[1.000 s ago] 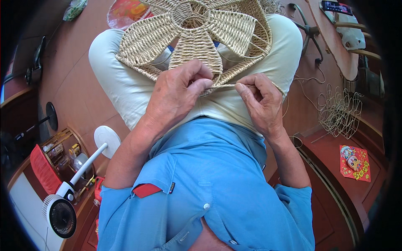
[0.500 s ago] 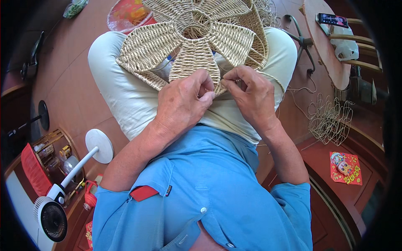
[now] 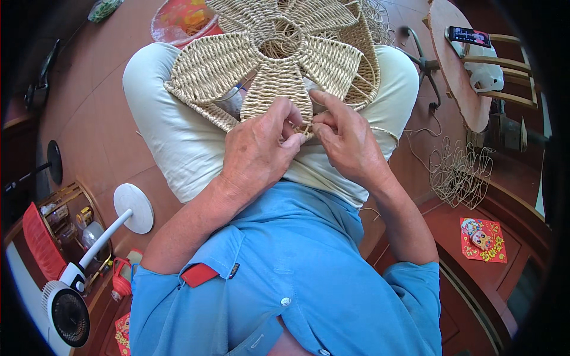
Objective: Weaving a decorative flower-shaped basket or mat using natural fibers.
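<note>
Across my lap rests a woven straw-coloured basket (image 3: 276, 83) with flat petal-shaped panels around a ring-shaped opening. At its near edge, below the middle petal, both hands meet. My left hand (image 3: 261, 142) is closed, thumb and fingers pinching the rim and cord there. Close beside it on the right, my right hand (image 3: 347, 139) pinches the twisted cord at the same spot, its index finger lifted and stretched out. A loose length of cord (image 3: 386, 132) curves out past the right hand. The exact spot between the fingertips is partly hidden.
Coils of loose cord (image 3: 460, 172) lie on the floor at right. A red basin (image 3: 178, 24) stands beyond my left knee. At far right, a phone (image 3: 469, 36) rests on a round wooden top (image 3: 445, 59). A white fan (image 3: 68, 314) stands at lower left.
My right index finger has lifted and stretched away from the pinch, toward the petal. The right hand has shifted slightly left. My left hand stays nearly in place at the rim.
</note>
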A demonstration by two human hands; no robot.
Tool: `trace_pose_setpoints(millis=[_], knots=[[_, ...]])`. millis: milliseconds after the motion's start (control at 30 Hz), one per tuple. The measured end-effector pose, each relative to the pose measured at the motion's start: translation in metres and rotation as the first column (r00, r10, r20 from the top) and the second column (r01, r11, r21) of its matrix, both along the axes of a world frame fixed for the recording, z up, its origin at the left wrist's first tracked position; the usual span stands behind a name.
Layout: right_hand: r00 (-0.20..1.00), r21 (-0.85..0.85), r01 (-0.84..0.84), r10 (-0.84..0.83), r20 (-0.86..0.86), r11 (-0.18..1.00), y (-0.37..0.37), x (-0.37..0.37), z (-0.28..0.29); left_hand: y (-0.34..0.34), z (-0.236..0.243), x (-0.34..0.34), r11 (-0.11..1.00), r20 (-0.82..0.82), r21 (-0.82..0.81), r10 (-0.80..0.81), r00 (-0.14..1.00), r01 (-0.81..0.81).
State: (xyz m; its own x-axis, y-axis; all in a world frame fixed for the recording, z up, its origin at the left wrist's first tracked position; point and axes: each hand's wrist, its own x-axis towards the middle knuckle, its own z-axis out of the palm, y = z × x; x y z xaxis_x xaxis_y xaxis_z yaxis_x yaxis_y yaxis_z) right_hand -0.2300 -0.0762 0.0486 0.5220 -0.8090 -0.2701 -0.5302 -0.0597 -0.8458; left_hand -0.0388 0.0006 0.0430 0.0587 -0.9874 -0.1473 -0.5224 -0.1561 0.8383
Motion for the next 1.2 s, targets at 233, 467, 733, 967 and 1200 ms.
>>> trace_pose_setpoints(millis=[233, 467, 733, 967, 1200], knots=[[0.989, 0.383, -0.108, 0.061, 0.133, 0.917, -0.016, -0.003, -0.005, 0.013, -0.006, -0.004, 0.974, 0.130, -0.222, -0.011, 0.991, 0.040], [0.983, 0.413, -0.167, 0.119, 0.138, 0.895, -0.021, -0.002, -0.003, 0.008, -0.006, -0.017, 0.987, 0.342, -0.136, -0.036, 0.939, 0.088], [0.997, 0.038, -0.079, 0.079, 0.004, 0.996, 0.006, 0.002, 0.001, 0.006, -0.010, -0.022, 0.968, 0.214, -0.252, 0.072, 0.974, -0.016], [0.991, -0.346, 0.115, -0.085, 0.101, 0.931, 0.031, 0.001, 0.001, 0.018, -0.006, -0.018, 0.941, -0.074, -0.294, 0.149, 0.986, -0.164], [0.983, -0.378, 0.163, -0.117, 0.142, 0.911, 0.054, 0.004, -0.007, 0.011, 0.007, -0.006, 0.933, -0.846, 0.346, 0.354, 0.399, -0.095]])
